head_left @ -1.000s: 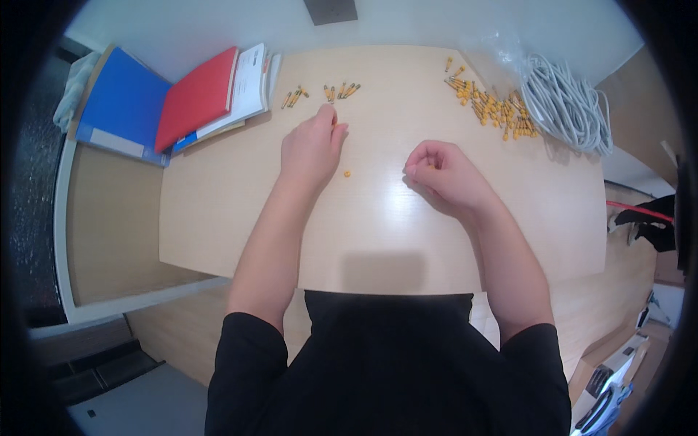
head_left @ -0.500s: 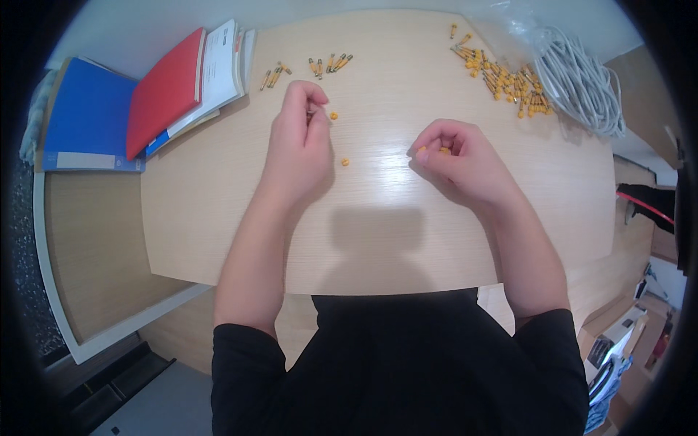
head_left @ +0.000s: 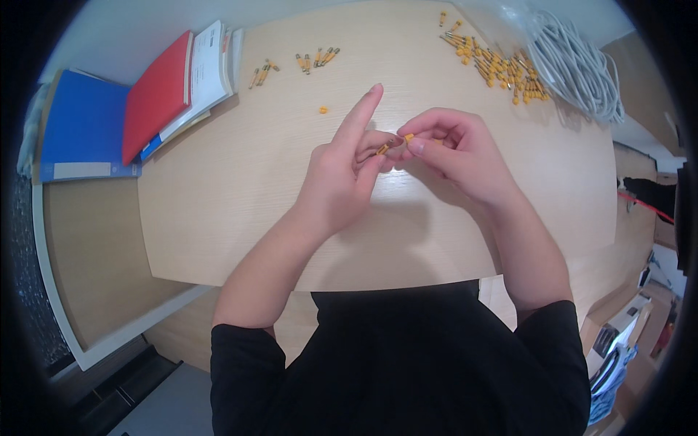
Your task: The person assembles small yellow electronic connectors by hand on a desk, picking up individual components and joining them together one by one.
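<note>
My left hand (head_left: 342, 171) pinches a small brass-and-dark metal pin piece (head_left: 384, 148) between thumb and fingers, with its index finger stretched out away from it. Close against it, my right hand (head_left: 462, 152) is closed on a small yellow cap (head_left: 408, 137), held by thumb and index finger right beside the pin piece. I cannot tell whether cap and pin touch. Beyond my left hand a loose yellow cap (head_left: 323, 110) lies on the table. Orange pin pieces with dark metal ends (head_left: 317, 60) lie in small groups at the far left.
A pile of yellow-capped metal pins (head_left: 502, 69) lies at the far right, beside a coil of grey cable (head_left: 574, 69). Red (head_left: 158, 94) and blue (head_left: 87, 127) folders stand at the left of the wooden table (head_left: 218, 211). A box with papers (head_left: 614, 338) is at the lower right.
My left hand has come right and nearer to meet the right hand, its index finger now stretched out. One of two loose yellow caps is no longer in sight.
</note>
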Tool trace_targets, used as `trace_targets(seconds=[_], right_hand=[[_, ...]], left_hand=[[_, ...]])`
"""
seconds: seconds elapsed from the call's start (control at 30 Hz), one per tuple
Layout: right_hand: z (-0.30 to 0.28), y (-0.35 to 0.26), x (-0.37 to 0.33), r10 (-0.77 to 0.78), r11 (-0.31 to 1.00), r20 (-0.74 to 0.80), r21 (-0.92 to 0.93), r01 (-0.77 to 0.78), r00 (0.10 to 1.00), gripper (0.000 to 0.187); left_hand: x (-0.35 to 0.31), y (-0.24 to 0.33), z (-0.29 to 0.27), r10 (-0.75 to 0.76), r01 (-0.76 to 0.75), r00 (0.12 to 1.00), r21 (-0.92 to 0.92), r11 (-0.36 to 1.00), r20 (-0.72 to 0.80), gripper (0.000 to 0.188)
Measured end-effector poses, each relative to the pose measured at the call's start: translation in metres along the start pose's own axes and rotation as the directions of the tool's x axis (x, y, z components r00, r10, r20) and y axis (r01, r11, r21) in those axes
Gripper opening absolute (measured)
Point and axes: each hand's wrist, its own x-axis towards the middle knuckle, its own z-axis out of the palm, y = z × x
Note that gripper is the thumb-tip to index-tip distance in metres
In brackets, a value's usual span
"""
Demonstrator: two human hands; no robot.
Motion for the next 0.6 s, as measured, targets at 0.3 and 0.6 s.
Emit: trace_targets(seconds=[0.3,0.6], right_hand=[[0.002,0.003,0.001,-0.008,0.999,0.027,0.039,0.007,1.0,0.013],[0.0,0.014,0.002,0.045,0.991,0.025,0.129,-0.048,0.999,0.012]], left_hand=[[-0.001,-0.004,-0.001,0.052,-0.055,0.998,0.116,0.992,0.03,0.057],[0.002,0.009,0.002,0.033,-0.071,0.974,-0.166,0.984,-0.224,0.009]])
